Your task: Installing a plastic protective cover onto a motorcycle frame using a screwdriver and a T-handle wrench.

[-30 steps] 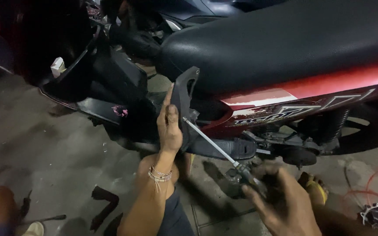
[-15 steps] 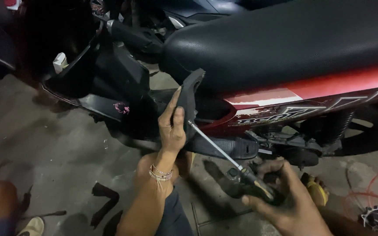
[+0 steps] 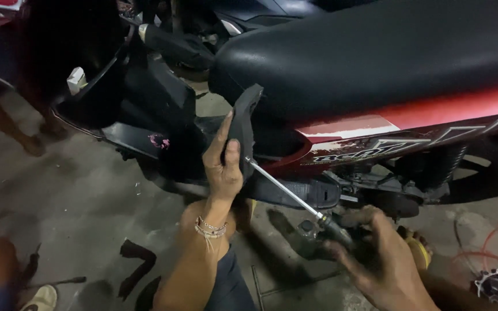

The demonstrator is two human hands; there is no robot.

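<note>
Screwdriver (image 3: 295, 193) work at the side of a red and black motorcycle (image 3: 376, 115): my right hand (image 3: 376, 259) is clamped around the dark handle low down, and the long metal shaft slants up and left to the black side panel (image 3: 243, 124). My left hand (image 3: 223, 161) is closed on that panel's edge, thumb in front, just under the black seat (image 3: 364, 52). I see a beaded bracelet (image 3: 210, 227) on that wrist, over grey concrete floor (image 3: 87, 196).

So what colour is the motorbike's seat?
Black. The seat shows best in the head view, above the red side panel.
</note>
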